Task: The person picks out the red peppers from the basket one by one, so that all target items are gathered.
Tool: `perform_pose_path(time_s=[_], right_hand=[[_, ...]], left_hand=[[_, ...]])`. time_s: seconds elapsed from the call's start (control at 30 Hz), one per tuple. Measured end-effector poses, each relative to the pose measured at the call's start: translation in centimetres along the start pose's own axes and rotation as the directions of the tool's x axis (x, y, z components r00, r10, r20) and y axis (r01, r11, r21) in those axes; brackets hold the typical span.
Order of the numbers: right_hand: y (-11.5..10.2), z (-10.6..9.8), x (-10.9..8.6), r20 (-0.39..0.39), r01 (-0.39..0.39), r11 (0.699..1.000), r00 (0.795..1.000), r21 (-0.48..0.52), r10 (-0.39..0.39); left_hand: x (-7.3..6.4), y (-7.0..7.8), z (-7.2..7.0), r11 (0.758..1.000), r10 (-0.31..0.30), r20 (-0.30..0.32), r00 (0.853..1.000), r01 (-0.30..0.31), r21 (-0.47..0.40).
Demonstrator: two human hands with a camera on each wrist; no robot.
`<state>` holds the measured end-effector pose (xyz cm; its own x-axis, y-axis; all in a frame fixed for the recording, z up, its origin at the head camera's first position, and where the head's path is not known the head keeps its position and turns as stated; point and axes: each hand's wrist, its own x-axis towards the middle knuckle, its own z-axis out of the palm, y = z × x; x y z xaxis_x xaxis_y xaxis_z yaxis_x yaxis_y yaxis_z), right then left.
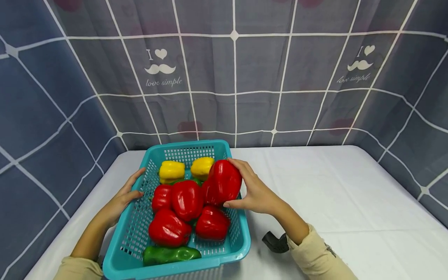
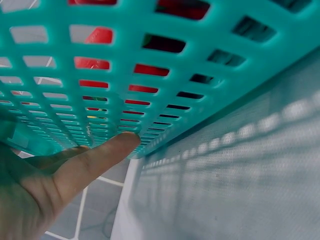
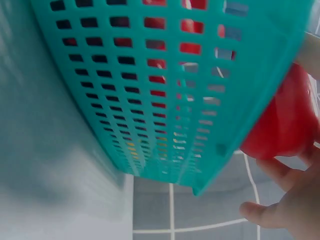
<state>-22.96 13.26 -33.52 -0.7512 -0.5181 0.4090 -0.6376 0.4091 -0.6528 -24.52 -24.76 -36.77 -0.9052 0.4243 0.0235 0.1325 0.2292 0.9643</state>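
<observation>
My right hand [image 1: 257, 190] grips a glossy red bell pepper [image 1: 225, 181], thumb in front and fingers behind, over the right rim of the turquoise basket [image 1: 241, 225]. In the right wrist view the same pepper [image 3: 282, 120] shows above the basket's rim beside the fingers. My left hand [image 1: 120, 202] holds the basket's left rim; thumb and a fingertip lie over it, while fingers [image 2: 92, 165] rest along the outer wall. Several other red bell peppers [image 1: 187, 200] fill the basket's middle. Two yellow bell peppers [image 1: 172, 171] lie at its far end, and a long green pepper [image 1: 171, 255] at its near end.
The basket stands on the left part of a white-covered table [image 1: 336, 186]. A grey checked curtain [image 1: 259, 70] encloses the back and both sides. Near the right wrist is a black curved piece [image 1: 276, 243].
</observation>
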Motion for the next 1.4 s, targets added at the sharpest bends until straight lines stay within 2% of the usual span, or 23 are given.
perform_pose_path(time_s=[0.17, 0.57, 0.87, 1.4], right_hand=[[0.7, -0.9, 0.2, -0.035, -0.002, 1.0, 0.999, -0.025, 0.001], [3.0, -2.8, 0.1, -0.098, -0.068, 0.998, 0.993, -0.018, 0.066], [3.9, -3.4, 0.0, -0.104, -0.142, 0.99, 0.985, -0.001, 0.141], [5.1, -3.8, -0.1, -0.115, -0.185, 0.983, 0.976, -0.013, 0.183]], left_hand=[[-0.1, 0.4, 0.1, 1.0, -0.012, -0.017, 1.0, 0.012, 0.021], [0.0, 0.5, 0.2, 1.0, 0.0, -0.013, 1.0, 0.0, 0.012], [0.0, 0.4, 0.1, 1.0, 0.013, -0.005, 1.0, -0.013, 0.009], [0.0, 0.5, 0.3, 1.0, -0.004, -0.019, 1.0, 0.005, 0.019]])
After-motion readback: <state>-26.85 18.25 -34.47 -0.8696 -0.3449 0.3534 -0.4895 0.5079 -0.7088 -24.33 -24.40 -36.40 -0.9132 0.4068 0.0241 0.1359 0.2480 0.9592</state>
